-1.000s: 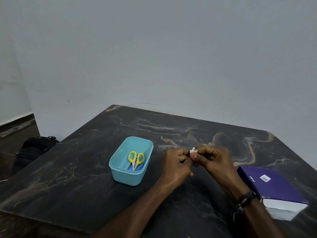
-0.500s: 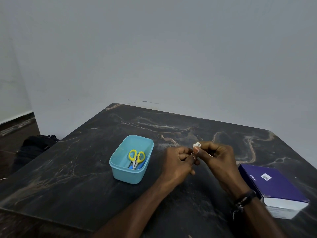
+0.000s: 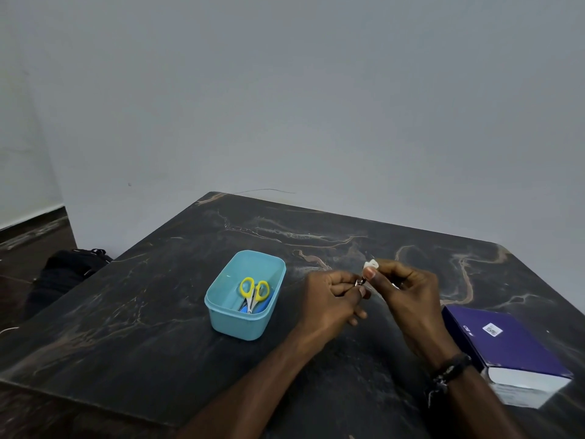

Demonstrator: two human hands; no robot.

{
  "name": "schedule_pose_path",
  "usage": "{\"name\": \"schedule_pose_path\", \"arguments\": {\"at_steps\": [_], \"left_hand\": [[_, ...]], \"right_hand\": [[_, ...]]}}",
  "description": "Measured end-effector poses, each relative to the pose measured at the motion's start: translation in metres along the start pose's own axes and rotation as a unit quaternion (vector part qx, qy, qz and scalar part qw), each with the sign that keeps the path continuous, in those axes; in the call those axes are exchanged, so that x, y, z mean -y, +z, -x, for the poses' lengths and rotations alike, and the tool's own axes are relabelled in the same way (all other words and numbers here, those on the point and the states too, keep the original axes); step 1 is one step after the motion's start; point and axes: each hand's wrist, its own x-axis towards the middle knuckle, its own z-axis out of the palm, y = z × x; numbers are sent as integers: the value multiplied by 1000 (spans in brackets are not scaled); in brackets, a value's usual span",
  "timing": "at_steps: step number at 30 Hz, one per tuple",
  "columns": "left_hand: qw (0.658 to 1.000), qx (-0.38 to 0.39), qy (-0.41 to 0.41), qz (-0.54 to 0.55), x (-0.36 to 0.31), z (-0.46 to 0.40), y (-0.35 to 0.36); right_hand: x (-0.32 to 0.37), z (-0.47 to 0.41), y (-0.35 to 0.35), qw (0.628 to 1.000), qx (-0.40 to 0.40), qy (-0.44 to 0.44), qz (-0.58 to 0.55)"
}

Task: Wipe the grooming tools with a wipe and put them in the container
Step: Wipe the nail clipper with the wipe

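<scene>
A light blue plastic container point(image 3: 221, 318) stands on the dark marble table, left of my hands. Inside it lie yellow-handled scissors point(image 3: 253, 291) on top of a blue tool point(image 3: 262, 304). My left hand point(image 3: 332, 299) is closed around a small metal grooming tool point(image 3: 360, 282), of which only the tip shows between the fingers. My right hand point(image 3: 408, 293) pinches a small folded white wipe point(image 3: 371, 265) right against that tip. Both hands hover just above the table, touching each other.
A thick purple book point(image 3: 506, 346) lies at the table's right front edge, close to my right wrist. The dark marble table point(image 3: 142, 312) meets a grey wall at the back. A black bag point(image 3: 69, 270) sits on the floor at the left.
My right hand with the wipe has slid a little up and to the right along the metal tool. My left hand has kept its hold, and the container has not moved.
</scene>
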Motion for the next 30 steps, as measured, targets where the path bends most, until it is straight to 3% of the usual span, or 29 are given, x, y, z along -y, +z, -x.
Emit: {"name": "schedule_pose_path", "arguments": {"at_steps": [10, 19, 26, 30], "left_hand": [[999, 16, -6, 32, 6, -1, -2], [999, 22, -28, 34, 6, -2, 2], [999, 12, -20, 28, 6, -3, -1], [999, 20, -29, 32, 4, 0, 2]], "right_hand": [[-4, -3, -5, 990, 102, 1, 94], [-4, -2, -1, 999, -1, -2, 46], [-6, -2, -2, 991, 91, -9, 101], [-8, -2, -3, 993, 48, -21, 104]]}}
